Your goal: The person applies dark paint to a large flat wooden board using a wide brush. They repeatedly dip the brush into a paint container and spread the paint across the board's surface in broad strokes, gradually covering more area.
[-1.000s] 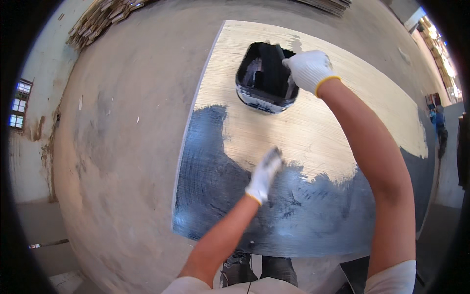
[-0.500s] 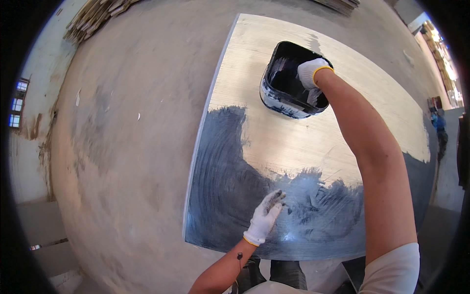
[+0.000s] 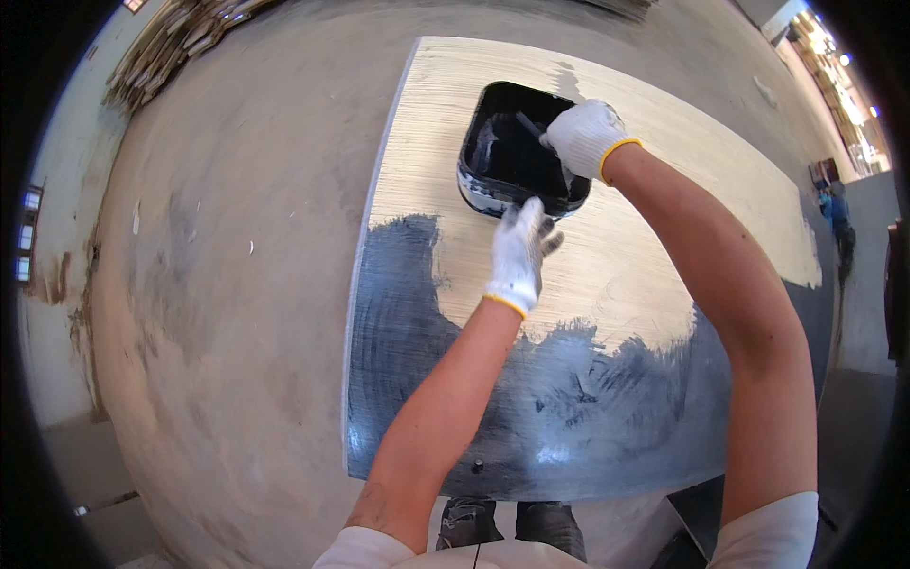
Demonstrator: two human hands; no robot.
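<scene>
Floor [image 3: 218, 284]: bare grey concrete, stained, fills most of the view. You stand at its near edge; your shoes [image 3: 512, 526] show at the bottom, just short of the board.

Board [image 3: 645, 247]: long pale wood sheet lying flat on the floor, running away to the upper right. Near part is coated in wet dark paint [image 3: 445, 398], with a ragged edge where it meets bare wood; far part is unpainted. A second dark patch shows at the board's right edge.

Stack of boards [image 3: 180, 47]: loose pile on the floor at the top left, well apart from you.

Other person [image 3: 839, 223]: small, in blue, far right edge, well apart. Too small to tell more.

Tub [image 3: 517, 152]: black, squarish, rounded corners, sits on the bare wood just past the painted part. Inside is dark with paint.

Right hand [image 3: 586, 137]: white glove with yellow cuff, over the tub's right rim, fingers curled tight on a thin grey handle [image 3: 531, 125] that slants down into the tub. Its lower end is hidden in the dark, so what tool it is cannot be told.

Left hand [image 3: 518, 254]: same glove, holds nothing, fingers loosely spread, tips just at the tub's near rim. Touching or not: cannot tell.
</scene>
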